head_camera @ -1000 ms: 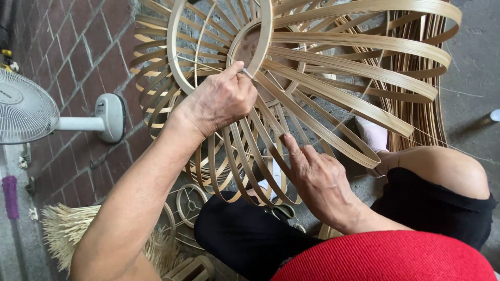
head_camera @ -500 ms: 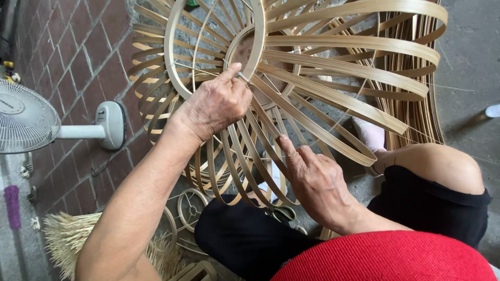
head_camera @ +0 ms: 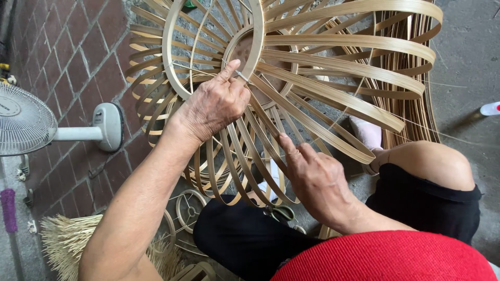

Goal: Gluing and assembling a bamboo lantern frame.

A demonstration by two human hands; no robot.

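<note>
A large round frame of curved bamboo strips [head_camera: 333, 78] rests tilted over my lap. My left hand [head_camera: 216, 104] is shut on the strips by the small inner bamboo ring [head_camera: 255, 47], thumb pressed up against the ring. My right hand [head_camera: 315, 174] lies lower on the frame, index finger and thumb pinching one of the lower strips. A thin strand [head_camera: 442, 134] runs from the frame toward the right.
A white electric fan [head_camera: 31, 125] lies on the brick floor at left. A bundle of thin bamboo slivers [head_camera: 67, 242] and small bamboo rings [head_camera: 190, 208] lie by my left knee. Scissors [head_camera: 281, 212] sit on my lap. Grey concrete floor at right.
The frame has shifted slightly right and up in view. Both hands stay on the strips, the right one gripping a little higher.
</note>
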